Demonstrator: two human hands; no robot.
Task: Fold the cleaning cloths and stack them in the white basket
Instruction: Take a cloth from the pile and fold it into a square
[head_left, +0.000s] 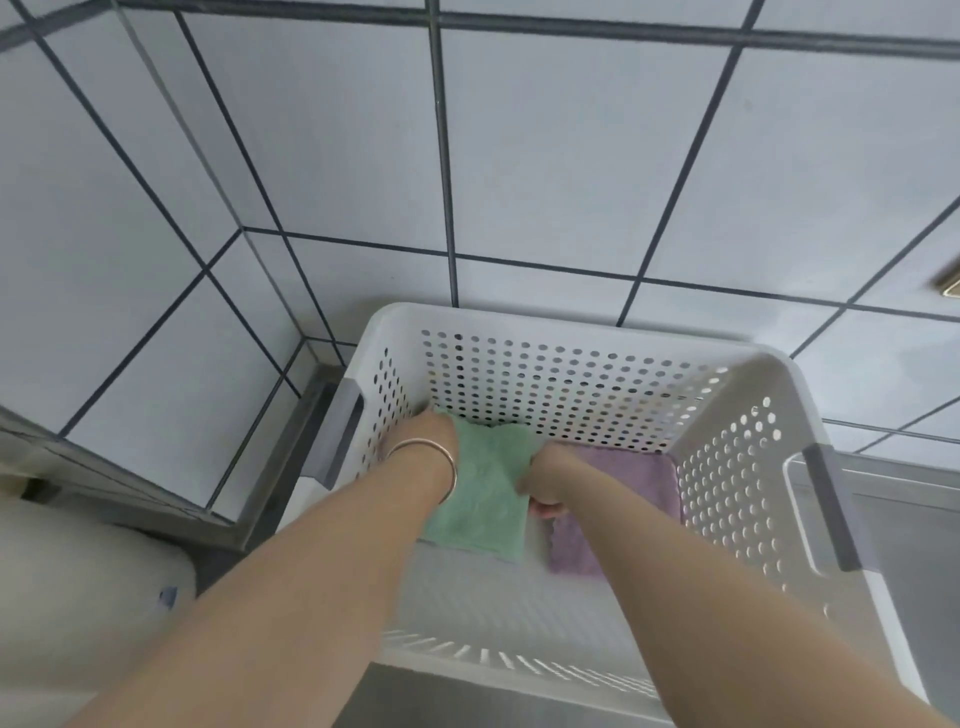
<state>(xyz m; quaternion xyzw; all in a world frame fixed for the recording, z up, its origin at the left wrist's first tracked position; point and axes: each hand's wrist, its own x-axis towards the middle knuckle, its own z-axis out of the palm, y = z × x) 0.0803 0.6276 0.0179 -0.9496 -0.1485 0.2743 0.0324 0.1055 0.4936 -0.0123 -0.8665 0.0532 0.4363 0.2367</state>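
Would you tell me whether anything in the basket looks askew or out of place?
Nothing is spilled or damaged. The green cloth and purple cloth lie side by side in the white basket, not stacked; both hands grip the green one.

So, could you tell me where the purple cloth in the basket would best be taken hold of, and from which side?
Probably by its near edge, from straight above. The purple cloth lies flat on the basket floor, close to the right wall, so a sideways approach is blocked. The right hand covers its left part, but the near edge is bare and slightly ruffled, which should let fingers pinch it.
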